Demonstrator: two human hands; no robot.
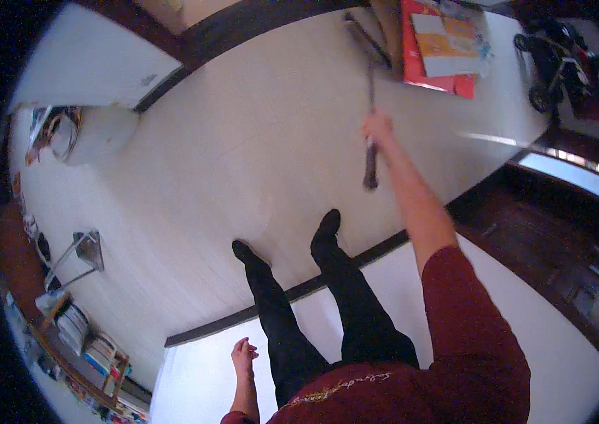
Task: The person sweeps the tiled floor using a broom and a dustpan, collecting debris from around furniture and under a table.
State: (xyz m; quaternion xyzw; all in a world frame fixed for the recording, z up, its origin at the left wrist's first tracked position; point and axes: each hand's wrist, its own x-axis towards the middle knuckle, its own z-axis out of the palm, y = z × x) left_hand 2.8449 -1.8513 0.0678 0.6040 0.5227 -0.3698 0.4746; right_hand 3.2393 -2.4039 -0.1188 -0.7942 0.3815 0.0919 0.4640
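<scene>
My right hand is wrapped round the shaft of a long-handled floor tool, held out ahead of me to the right. Its thick dark grip end points back toward my feet. The narrow, dark, bar-shaped head lies on the pale floor at the far end, beside a brown upright piece; blur hides its exact kind. Low by my left thigh hangs my left hand, empty, with its fingers loosely bent and apart.
Pale floor spreads ahead of my dark shoes. A white bin stands left, near a metal-legged stand and shelved books. Red and orange flat packages and a wheeled black frame are far right. A white surface lies behind my legs.
</scene>
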